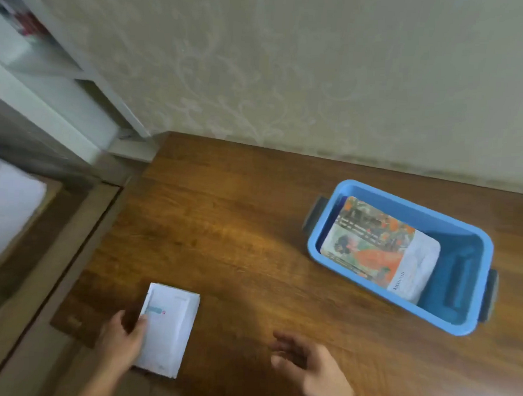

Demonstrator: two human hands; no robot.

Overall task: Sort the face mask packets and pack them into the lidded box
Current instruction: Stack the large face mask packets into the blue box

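Observation:
A stack of white face mask packets (170, 329) lies at the near left of the wooden table (237, 227). My left hand (122, 339) grips the stack's left edge, thumb on top. My right hand (309, 360) hovers over the table to the right of the stack, fingers loosely spread, holding nothing. A blue plastic box (469, 254) with dark side handles stands open at the right. Inside it lie orange-patterned mask packets (376, 246), filling its left part. No lid is in view.
A patterned wall runs along the table's far edge. White shelving (48, 74) stands at the upper left, and a white surface (5, 208) lies beyond the table's left edge. The frame is somewhat blurred.

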